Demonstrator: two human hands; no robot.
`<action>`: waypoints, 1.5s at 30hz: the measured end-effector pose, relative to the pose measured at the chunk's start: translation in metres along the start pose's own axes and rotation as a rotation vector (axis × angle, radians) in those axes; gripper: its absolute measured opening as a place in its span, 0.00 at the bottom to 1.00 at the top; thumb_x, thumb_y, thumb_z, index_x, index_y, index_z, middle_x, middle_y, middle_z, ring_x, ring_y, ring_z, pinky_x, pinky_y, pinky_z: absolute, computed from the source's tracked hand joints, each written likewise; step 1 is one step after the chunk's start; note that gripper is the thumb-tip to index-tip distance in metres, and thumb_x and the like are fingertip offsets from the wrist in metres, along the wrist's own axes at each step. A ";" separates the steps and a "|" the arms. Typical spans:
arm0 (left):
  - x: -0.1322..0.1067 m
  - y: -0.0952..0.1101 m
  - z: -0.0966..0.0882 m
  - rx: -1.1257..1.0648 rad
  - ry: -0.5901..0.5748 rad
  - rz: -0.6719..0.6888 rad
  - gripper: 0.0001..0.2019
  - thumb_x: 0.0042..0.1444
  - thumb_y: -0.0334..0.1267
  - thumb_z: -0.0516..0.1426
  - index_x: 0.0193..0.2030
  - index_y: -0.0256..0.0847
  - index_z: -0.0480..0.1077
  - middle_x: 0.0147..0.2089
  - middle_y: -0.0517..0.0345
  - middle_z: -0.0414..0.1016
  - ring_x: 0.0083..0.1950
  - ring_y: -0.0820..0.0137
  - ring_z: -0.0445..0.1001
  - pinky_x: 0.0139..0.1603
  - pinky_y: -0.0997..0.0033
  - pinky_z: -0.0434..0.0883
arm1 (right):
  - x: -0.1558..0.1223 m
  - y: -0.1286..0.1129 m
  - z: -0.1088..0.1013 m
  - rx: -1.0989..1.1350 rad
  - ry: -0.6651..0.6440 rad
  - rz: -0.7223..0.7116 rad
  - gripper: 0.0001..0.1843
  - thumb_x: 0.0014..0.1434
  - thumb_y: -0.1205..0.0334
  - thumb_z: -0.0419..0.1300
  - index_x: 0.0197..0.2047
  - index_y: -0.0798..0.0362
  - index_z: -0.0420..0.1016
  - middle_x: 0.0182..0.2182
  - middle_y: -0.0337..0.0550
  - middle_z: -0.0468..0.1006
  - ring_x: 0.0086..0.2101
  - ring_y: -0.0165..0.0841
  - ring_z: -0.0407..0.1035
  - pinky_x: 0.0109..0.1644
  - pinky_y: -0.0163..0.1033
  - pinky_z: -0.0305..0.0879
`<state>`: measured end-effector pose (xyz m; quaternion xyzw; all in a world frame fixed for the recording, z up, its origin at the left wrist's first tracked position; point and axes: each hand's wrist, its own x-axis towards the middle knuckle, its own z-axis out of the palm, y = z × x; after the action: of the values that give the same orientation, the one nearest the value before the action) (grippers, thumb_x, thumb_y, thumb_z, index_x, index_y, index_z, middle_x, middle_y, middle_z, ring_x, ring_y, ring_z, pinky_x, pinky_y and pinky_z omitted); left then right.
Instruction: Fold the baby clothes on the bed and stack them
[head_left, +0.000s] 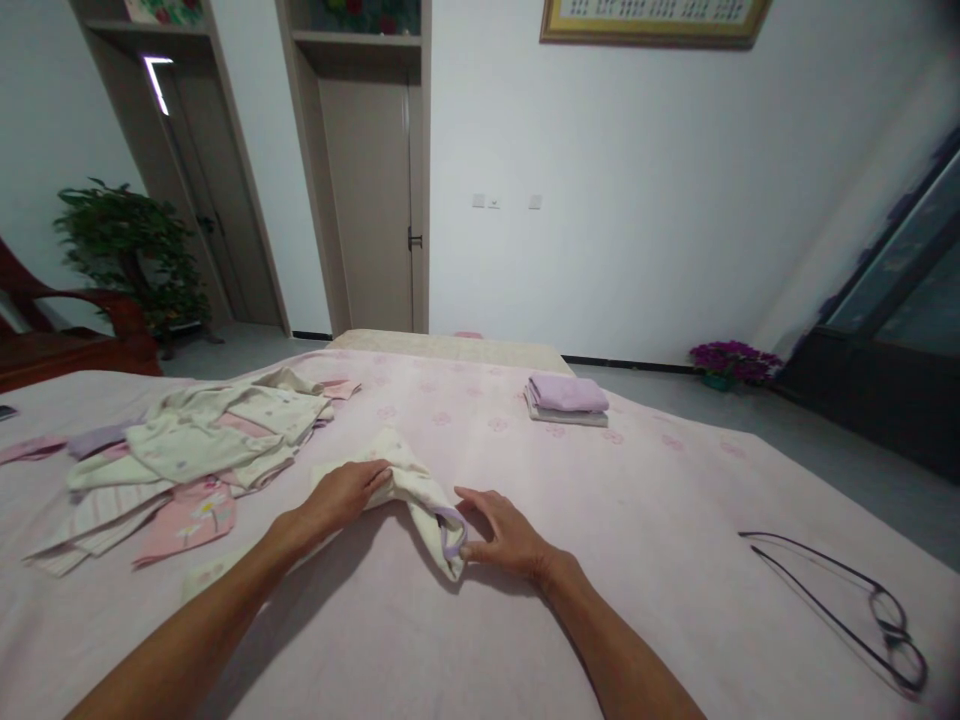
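Note:
A cream garment with purple trim [424, 490] lies partly folded and bunched on the pink patterned cloth in front of me. My left hand [352, 492] grips its upper left part, the fingers and thumb closed on the fabric. My right hand [501, 528] is at the garment's right end beside the purple trim. Its thumb is at the fabric's edge, and the fingers curve apart from it, leaving a gap. The garment's left part is partly hidden behind my left forearm.
To the left lies a loose pile of clothes [202, 430] in cream, pink and purple. A folded lilac and grey stack [568, 399] sits at the back. Black-framed eyeglasses [862, 610] rest on the right. A wooden chair [75, 325] stands beyond the left edge.

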<state>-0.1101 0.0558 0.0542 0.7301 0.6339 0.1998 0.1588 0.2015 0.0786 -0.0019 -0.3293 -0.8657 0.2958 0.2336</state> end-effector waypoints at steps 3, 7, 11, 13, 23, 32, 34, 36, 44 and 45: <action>0.001 0.002 -0.002 -0.027 0.018 -0.032 0.17 0.62 0.49 0.49 0.41 0.47 0.77 0.47 0.53 0.81 0.47 0.57 0.77 0.49 0.64 0.67 | 0.000 -0.005 0.001 -0.080 0.027 -0.039 0.32 0.56 0.43 0.63 0.61 0.45 0.70 0.51 0.45 0.76 0.49 0.43 0.68 0.56 0.47 0.60; 0.005 0.008 -0.008 0.052 0.069 -0.038 0.17 0.63 0.48 0.48 0.39 0.47 0.76 0.44 0.54 0.81 0.45 0.60 0.77 0.46 0.68 0.66 | 0.000 -0.014 0.004 -0.096 -0.043 -0.090 0.46 0.49 0.40 0.68 0.67 0.45 0.62 0.56 0.46 0.72 0.52 0.46 0.66 0.59 0.48 0.57; 0.011 0.017 -0.019 0.139 0.108 -0.025 0.20 0.66 0.49 0.43 0.38 0.45 0.74 0.41 0.55 0.80 0.42 0.62 0.76 0.43 0.69 0.65 | 0.001 -0.025 0.015 -0.140 -0.025 -0.083 0.53 0.44 0.44 0.71 0.69 0.49 0.57 0.59 0.51 0.69 0.55 0.49 0.63 0.62 0.51 0.53; 0.011 0.022 -0.024 0.127 0.077 0.009 0.23 0.67 0.49 0.40 0.37 0.44 0.73 0.39 0.56 0.80 0.41 0.64 0.76 0.43 0.69 0.65 | 0.002 -0.027 0.020 -0.116 0.053 -0.049 0.39 0.51 0.53 0.66 0.66 0.47 0.63 0.56 0.47 0.73 0.53 0.45 0.65 0.60 0.48 0.56; -0.034 0.023 0.006 0.370 -0.095 0.053 0.22 0.54 0.41 0.58 0.57 0.46 0.69 0.55 0.50 0.76 0.52 0.55 0.75 0.48 0.64 0.67 | 0.007 -0.005 0.023 0.342 0.489 0.191 0.21 0.52 0.67 0.52 0.49 0.51 0.75 0.45 0.42 0.79 0.46 0.38 0.71 0.53 0.42 0.64; -0.040 0.022 -0.003 0.235 0.001 -0.042 0.13 0.64 0.40 0.47 0.45 0.45 0.71 0.42 0.54 0.80 0.42 0.62 0.77 0.38 0.70 0.64 | 0.018 -0.022 0.008 0.976 0.723 0.369 0.19 0.47 0.61 0.59 0.45 0.51 0.73 0.32 0.38 0.76 0.29 0.30 0.68 0.29 0.33 0.65; -0.039 0.033 -0.022 0.044 0.020 -0.010 0.15 0.64 0.43 0.45 0.43 0.45 0.72 0.39 0.58 0.79 0.40 0.64 0.76 0.39 0.71 0.64 | 0.018 -0.031 -0.006 1.121 0.689 0.375 0.18 0.47 0.61 0.61 0.44 0.51 0.73 0.28 0.36 0.74 0.23 0.26 0.63 0.20 0.29 0.56; -0.033 0.043 -0.041 -0.168 0.026 0.034 0.17 0.64 0.47 0.45 0.42 0.42 0.72 0.37 0.60 0.78 0.39 0.66 0.74 0.39 0.72 0.66 | 0.018 -0.037 -0.022 1.259 0.637 0.347 0.19 0.46 0.62 0.64 0.44 0.50 0.74 0.25 0.32 0.71 0.18 0.22 0.55 0.16 0.27 0.44; -0.013 0.054 -0.040 -0.072 0.196 0.081 0.13 0.60 0.46 0.53 0.43 0.42 0.75 0.41 0.56 0.79 0.42 0.64 0.76 0.44 0.68 0.69 | 0.016 0.006 -0.013 1.119 0.606 0.504 0.17 0.45 0.62 0.62 0.41 0.52 0.76 0.27 0.38 0.76 0.25 0.28 0.67 0.24 0.31 0.60; -0.022 0.060 -0.035 -0.085 0.255 0.125 0.13 0.61 0.46 0.53 0.42 0.42 0.75 0.42 0.56 0.79 0.42 0.66 0.76 0.44 0.69 0.70 | 0.015 0.014 -0.008 1.065 0.615 0.530 0.18 0.45 0.63 0.62 0.42 0.52 0.76 0.27 0.38 0.76 0.24 0.29 0.67 0.24 0.31 0.60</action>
<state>-0.0784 0.0243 0.1120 0.7295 0.5932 0.3268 0.0950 0.2017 0.1006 -0.0026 -0.4399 -0.3856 0.6226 0.5198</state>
